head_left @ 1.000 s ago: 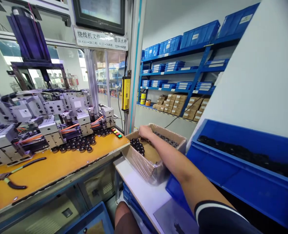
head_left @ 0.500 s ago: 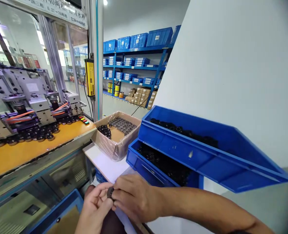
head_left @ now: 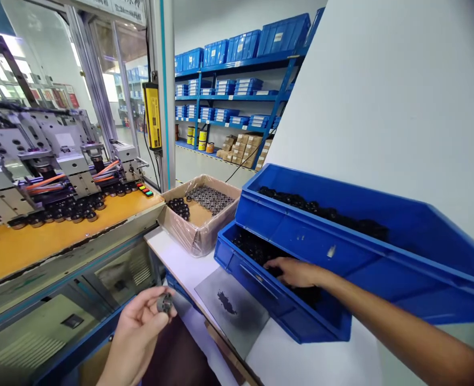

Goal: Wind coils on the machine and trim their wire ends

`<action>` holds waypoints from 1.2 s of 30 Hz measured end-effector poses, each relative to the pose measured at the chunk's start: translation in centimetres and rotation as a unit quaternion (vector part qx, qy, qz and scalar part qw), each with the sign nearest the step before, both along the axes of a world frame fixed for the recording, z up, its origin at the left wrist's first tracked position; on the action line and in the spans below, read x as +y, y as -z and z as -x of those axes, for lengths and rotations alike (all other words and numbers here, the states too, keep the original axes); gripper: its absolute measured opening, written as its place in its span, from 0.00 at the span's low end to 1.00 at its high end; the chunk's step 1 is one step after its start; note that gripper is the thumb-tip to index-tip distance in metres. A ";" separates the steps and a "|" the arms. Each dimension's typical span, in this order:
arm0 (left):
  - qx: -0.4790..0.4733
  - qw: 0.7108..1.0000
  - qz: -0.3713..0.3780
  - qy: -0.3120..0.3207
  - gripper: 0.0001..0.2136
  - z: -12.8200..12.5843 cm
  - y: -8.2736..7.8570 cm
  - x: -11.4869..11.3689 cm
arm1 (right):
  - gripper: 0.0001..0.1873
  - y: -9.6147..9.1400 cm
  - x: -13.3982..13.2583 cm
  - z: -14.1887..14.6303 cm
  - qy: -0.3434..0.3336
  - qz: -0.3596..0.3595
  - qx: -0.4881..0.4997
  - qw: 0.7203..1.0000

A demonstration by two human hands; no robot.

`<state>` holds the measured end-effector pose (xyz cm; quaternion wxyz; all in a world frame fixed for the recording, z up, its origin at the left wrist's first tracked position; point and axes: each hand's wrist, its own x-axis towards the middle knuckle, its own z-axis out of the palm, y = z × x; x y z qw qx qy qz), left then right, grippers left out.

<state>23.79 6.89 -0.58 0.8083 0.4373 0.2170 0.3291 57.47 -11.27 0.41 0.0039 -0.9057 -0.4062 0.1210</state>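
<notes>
My left hand (head_left: pixel 138 327) pinches a small round motor stator (head_left: pixel 164 303), dark grey with a slotted inside, between thumb and fingers, low in front of me. To the right, my right hand (head_left: pixel 296 272) reaches into the lower blue bin (head_left: pixel 256 284), touching the small black parts (head_left: pixel 250 246) heaped there. Its fingertips are partly hidden among them, so whether they grip a part cannot be made out. Above and overlapping this bin is a larger blue bin (head_left: pixel 321 241), also holding black parts (head_left: pixel 325 212).
A plastic-lined carton (head_left: pixel 196 241) with rows of round parts stands on the white table (head_left: pixel 168 249). A grey plate (head_left: pixel 237 316) with a black smudge lies before the bins. At left, a machine (head_left: pixel 76 166) has dark round parts on its orange top (head_left: pixel 60 241).
My right hand has left the stator and moved right into the lower blue bin. The stator stays in my left hand, which has shifted slightly left. The view has turned a little.
</notes>
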 end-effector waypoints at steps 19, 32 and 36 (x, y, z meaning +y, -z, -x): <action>-0.059 0.997 0.027 0.045 0.13 0.7 -0.2 0.4 | 0.16 4.4 -1.0 -0.8 -0.133 -0.029 0.008 0.991; -0.005 0.983 -0.181 -0.013 0.08 1.2 -0.5 0.2 | 0.05 -4.0 2.8 4.6 -0.243 -0.370 -0.044 0.895; 0.038 0.965 -0.256 -0.046 0.15 0.5 -1.4 -0.3 | 0.08 -5.5 6.3 11.1 -0.402 -0.486 0.105 0.769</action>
